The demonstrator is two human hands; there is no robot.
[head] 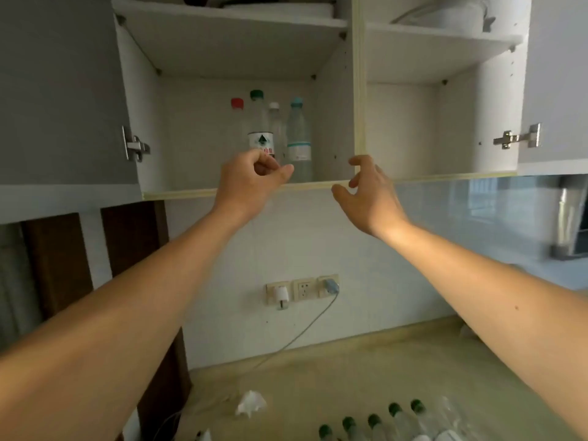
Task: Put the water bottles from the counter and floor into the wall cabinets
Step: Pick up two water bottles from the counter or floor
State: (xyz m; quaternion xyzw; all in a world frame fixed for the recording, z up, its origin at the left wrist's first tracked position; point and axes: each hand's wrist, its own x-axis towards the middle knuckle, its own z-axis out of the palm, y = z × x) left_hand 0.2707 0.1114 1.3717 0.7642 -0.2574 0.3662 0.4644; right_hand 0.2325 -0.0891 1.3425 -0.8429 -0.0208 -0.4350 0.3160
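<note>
**Both hands raised at the open cabinet, holding nothing**

Four water bottles (276, 135) stand on the left cabinet (241, 187) shelf; the red-capped one is faint. At 6 o'clock of them the left hand (251, 183) hides their bases, fingers curled, empty. The right hand (366, 195), at 4 o'clock, is loosely spread. Green-capped bottles (375, 421) on the counter (350, 361) are cut off at the frame's bottom edge

I saw three wall sockets (302, 289) in a row on the white wall. A white adapter (280, 296) sat in the left one, a grey cable (305, 329) ran down from the right one, and a crumpled tissue (250, 404) lay below them.
</note>
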